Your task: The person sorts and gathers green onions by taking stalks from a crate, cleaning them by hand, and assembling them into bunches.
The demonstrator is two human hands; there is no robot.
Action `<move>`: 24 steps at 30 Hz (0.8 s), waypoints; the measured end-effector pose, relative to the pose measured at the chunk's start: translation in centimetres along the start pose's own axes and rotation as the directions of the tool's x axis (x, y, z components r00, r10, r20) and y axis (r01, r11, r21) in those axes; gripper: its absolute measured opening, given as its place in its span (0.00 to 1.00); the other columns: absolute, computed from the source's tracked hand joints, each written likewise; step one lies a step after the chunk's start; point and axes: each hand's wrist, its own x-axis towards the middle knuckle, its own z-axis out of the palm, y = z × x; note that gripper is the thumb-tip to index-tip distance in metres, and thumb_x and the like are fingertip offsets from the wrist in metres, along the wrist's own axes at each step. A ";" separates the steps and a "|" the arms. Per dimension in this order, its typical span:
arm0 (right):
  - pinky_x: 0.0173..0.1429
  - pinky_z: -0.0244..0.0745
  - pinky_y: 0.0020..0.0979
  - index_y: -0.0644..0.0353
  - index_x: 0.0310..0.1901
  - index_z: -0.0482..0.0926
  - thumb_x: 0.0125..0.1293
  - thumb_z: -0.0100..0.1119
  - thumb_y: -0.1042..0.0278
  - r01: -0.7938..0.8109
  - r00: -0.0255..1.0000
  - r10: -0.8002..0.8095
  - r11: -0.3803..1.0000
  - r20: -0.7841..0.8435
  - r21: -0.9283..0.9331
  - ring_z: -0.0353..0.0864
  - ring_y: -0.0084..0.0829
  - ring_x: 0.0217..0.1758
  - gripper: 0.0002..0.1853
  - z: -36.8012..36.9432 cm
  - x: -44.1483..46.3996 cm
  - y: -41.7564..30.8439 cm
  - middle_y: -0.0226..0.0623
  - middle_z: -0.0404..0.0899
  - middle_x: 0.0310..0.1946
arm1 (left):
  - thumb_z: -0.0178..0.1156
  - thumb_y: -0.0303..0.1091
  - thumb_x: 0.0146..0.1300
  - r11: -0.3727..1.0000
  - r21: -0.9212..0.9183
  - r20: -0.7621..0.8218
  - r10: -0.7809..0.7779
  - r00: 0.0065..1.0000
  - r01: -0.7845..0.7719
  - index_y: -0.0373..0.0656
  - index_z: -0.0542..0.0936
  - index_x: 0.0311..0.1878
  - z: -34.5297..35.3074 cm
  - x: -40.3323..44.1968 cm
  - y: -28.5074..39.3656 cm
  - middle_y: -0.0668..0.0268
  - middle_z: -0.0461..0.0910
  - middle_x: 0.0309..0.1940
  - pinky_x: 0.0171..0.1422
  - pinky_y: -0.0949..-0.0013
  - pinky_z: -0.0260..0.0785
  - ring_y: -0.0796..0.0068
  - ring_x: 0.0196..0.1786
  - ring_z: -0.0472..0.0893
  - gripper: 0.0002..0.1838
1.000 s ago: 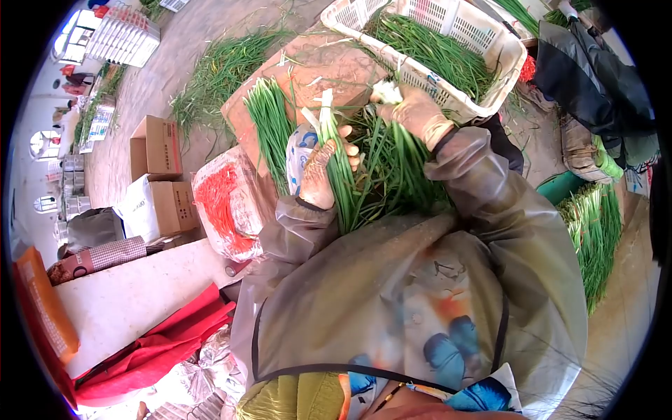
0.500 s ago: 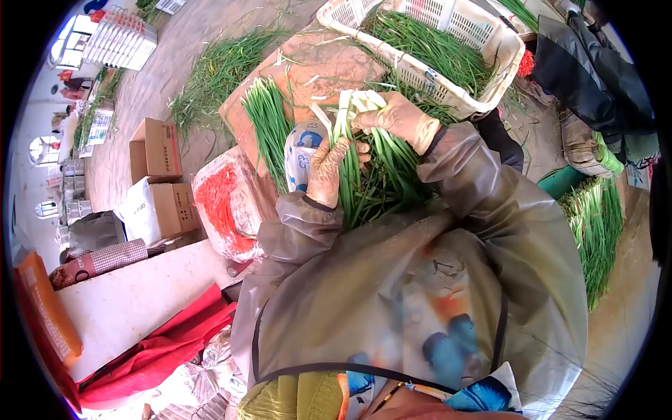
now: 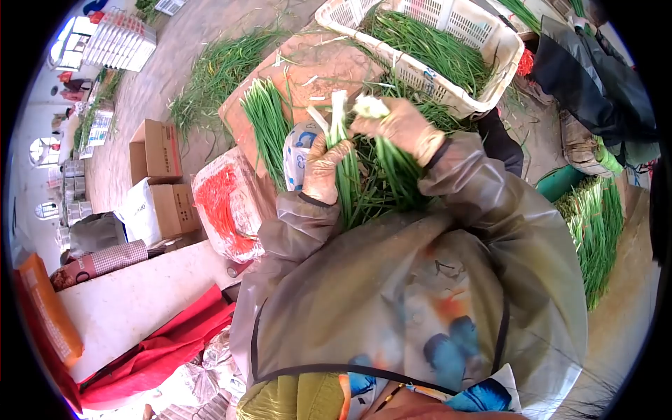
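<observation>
My left hand (image 3: pixel 323 168), gloved, is closed around a small bunch of green stalks (image 3: pixel 341 133) with white ends up. Just right of it, my gloved right hand (image 3: pixel 402 127) grips another bunch of stalks (image 3: pixel 396 171), whose white ends poke out above the fingers. Loose green leaves lie below both hands, over my lap. Left of my left hand, a neat green bundle (image 3: pixel 266 119) rests on a brown board (image 3: pixel 318 66).
A white crate (image 3: pixel 500 87) of green stalks stands at the upper right. Red ties (image 3: pixel 218 203) lie on a package at the left, near cardboard boxes (image 3: pixel 162 157). More bundles (image 3: pixel 595 238) are at the right. Loose greens (image 3: pixel 217 77) cover floor at upper left.
My right hand has come down and left, closer to my left hand, with its bunch; half a second ago its white ends were spread beside the left bunch. My left hand keeps its hold.
</observation>
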 end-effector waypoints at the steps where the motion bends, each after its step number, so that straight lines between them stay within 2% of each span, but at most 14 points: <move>1: 0.44 0.71 0.30 0.66 0.46 0.75 0.48 0.68 0.54 0.068 0.996 -0.076 0.982 -0.042 -0.174 0.79 0.35 0.37 0.28 0.5 0.3 0.4 0.43 0.80 0.35 | 0.60 0.19 0.52 0.998 -0.003 0.018 0.067 0.998 -0.067 0.40 0.75 0.49 -0.6 0.9 -1.4 0.69 0.77 0.36 0.43 0.76 0.69 0.79 0.36 0.75 0.18; 2: 0.47 0.70 0.32 0.65 0.48 0.74 0.48 0.67 0.53 0.122 0.985 -0.155 0.930 -0.069 -0.347 0.78 0.40 0.40 0.29 1.0 0.3 0.3 0.46 0.80 0.36 | 0.60 0.19 0.52 0.981 0.095 0.052 0.166 0.985 -0.171 0.40 0.75 0.48 0.4 0.8 -1.5 0.69 0.77 0.39 0.44 0.76 0.69 0.79 0.40 0.75 0.18; 3: 0.50 0.68 0.34 0.64 0.49 0.73 0.47 0.66 0.53 0.130 0.987 -0.155 0.924 -0.040 -0.359 0.77 0.45 0.44 0.30 1.0 0.6 0.3 0.49 0.78 0.38 | 0.59 0.19 0.53 0.974 0.124 0.086 0.181 0.980 -0.191 0.40 0.75 0.48 0.4 0.8 -1.5 0.69 0.77 0.40 0.45 0.76 0.68 0.79 0.40 0.75 0.18; 6: 0.49 0.69 0.34 0.64 0.47 0.74 0.48 0.65 0.54 0.094 0.995 -0.072 0.938 0.076 -0.333 0.77 0.44 0.44 0.28 0.3 1.1 -0.2 0.49 0.78 0.38 | 0.58 0.21 0.55 0.965 0.177 0.094 0.177 0.980 -0.192 0.39 0.74 0.49 0.0 0.4 -1.7 0.68 0.77 0.39 0.44 0.76 0.69 0.79 0.40 0.75 0.16; 7: 0.46 0.70 0.27 0.68 0.43 0.76 0.49 0.67 0.61 0.065 0.997 -0.047 0.929 0.059 -0.363 0.77 0.28 0.38 0.23 0.1 0.8 -0.6 0.40 0.80 0.35 | 0.58 0.22 0.56 0.965 0.202 0.074 0.157 0.985 -0.169 0.39 0.74 0.49 -0.2 0.2 -1.7 0.68 0.78 0.38 0.43 0.75 0.70 0.78 0.38 0.76 0.15; 8: 0.46 0.70 0.27 0.68 0.43 0.76 0.49 0.67 0.61 0.066 0.997 -0.047 0.929 0.060 -0.364 0.77 0.28 0.38 0.23 0.1 0.9 -0.4 0.40 0.80 0.35 | 0.58 0.22 0.56 0.965 0.201 0.073 0.158 0.985 -0.170 0.39 0.74 0.49 -0.1 0.0 -1.7 0.68 0.78 0.38 0.43 0.75 0.70 0.78 0.38 0.76 0.15; 10: 0.46 0.70 0.33 0.65 0.48 0.74 0.48 0.65 0.56 0.076 0.996 -0.045 0.887 0.079 -0.456 0.78 0.43 0.41 0.27 -0.1 0.9 0.1 0.48 0.79 0.36 | 0.56 0.26 0.60 0.987 0.094 -0.004 0.133 0.991 -0.132 0.39 0.74 0.49 0.5 -0.3 -1.6 0.64 0.79 0.36 0.40 0.73 0.72 0.75 0.35 0.78 0.13; 12: 0.44 0.71 0.32 0.64 0.46 0.76 0.48 0.65 0.57 0.071 0.996 -0.037 0.890 0.083 -0.451 0.79 0.40 0.38 0.25 -0.4 0.6 0.2 0.46 0.80 0.34 | 0.55 0.28 0.61 0.996 0.016 -0.049 0.092 0.995 -0.091 0.38 0.75 0.48 0.2 0.1 -1.6 0.62 0.79 0.34 0.36 0.71 0.73 0.72 0.34 0.79 0.12; 14: 0.43 0.71 0.33 0.59 0.43 0.77 0.50 0.63 0.57 0.010 1.000 -0.009 0.987 0.006 -0.158 0.79 0.39 0.36 0.20 -0.1 0.6 1.3 0.43 0.80 0.33 | 0.55 0.28 0.61 0.996 -0.087 0.009 0.039 0.999 -0.038 0.38 0.75 0.48 -0.1 0.1 -1.0 0.61 0.79 0.35 0.37 0.70 0.74 0.71 0.36 0.80 0.12; 16: 0.43 0.71 0.32 0.58 0.40 0.78 0.51 0.63 0.58 0.026 1.000 -0.027 0.989 -0.002 -0.144 0.79 0.36 0.35 0.17 0.1 0.5 1.0 0.40 0.80 0.31 | 0.55 0.28 0.61 0.996 -0.074 0.007 0.059 0.998 -0.059 0.37 0.75 0.48 -0.6 0.5 -1.7 0.63 0.79 0.35 0.40 0.72 0.73 0.73 0.36 0.79 0.12; 18: 0.42 0.71 0.30 0.60 0.40 0.79 0.51 0.63 0.59 0.000 1.000 -0.003 0.917 -0.008 -0.398 0.79 0.32 0.34 0.17 1.0 -0.6 -1.7 0.37 0.80 0.30 | 0.55 0.29 0.62 0.977 0.137 0.046 0.159 0.986 -0.164 0.38 0.74 0.50 -0.6 0.8 -2.7 0.61 0.79 0.37 0.40 0.71 0.73 0.73 0.36 0.79 0.14; 20: 0.40 0.71 0.29 0.63 0.39 0.78 0.51 0.63 0.62 0.055 0.998 -0.061 0.878 0.002 -0.475 0.78 0.28 0.32 0.16 0.5 0.5 -0.3 0.36 0.80 0.29 | 0.55 0.29 0.61 0.974 0.137 0.062 0.172 0.983 -0.179 0.38 0.74 0.50 -0.6 0.8 -3.2 0.62 0.79 0.38 0.39 0.73 0.73 0.75 0.37 0.79 0.13; 22: 0.39 0.71 0.26 0.67 0.39 0.77 0.52 0.64 0.66 -0.021 0.990 0.048 0.980 0.135 -0.199 0.77 0.23 0.32 0.15 -0.1 0.6 -0.2 0.35 0.80 0.30 | 0.55 0.28 0.61 0.970 0.140 0.100 0.186 0.977 -0.199 0.38 0.74 0.49 -1.1 1.0 -3.1 0.63 0.79 0.38 0.39 0.73 0.73 0.76 0.36 0.79 0.13; 24: 0.35 0.69 0.23 0.66 0.35 0.77 0.54 0.62 0.67 -0.021 0.972 0.025 1.000 0.235 -0.022 0.75 0.22 0.27 0.11 -0.6 0.6 -0.1 0.32 0.78 0.26 | 0.55 0.28 0.61 0.966 0.181 0.060 0.179 0.982 -0.187 0.37 0.74 0.50 -1.2 0.6 -2.2 0.66 0.78 0.36 0.43 0.73 0.69 0.77 0.35 0.77 0.13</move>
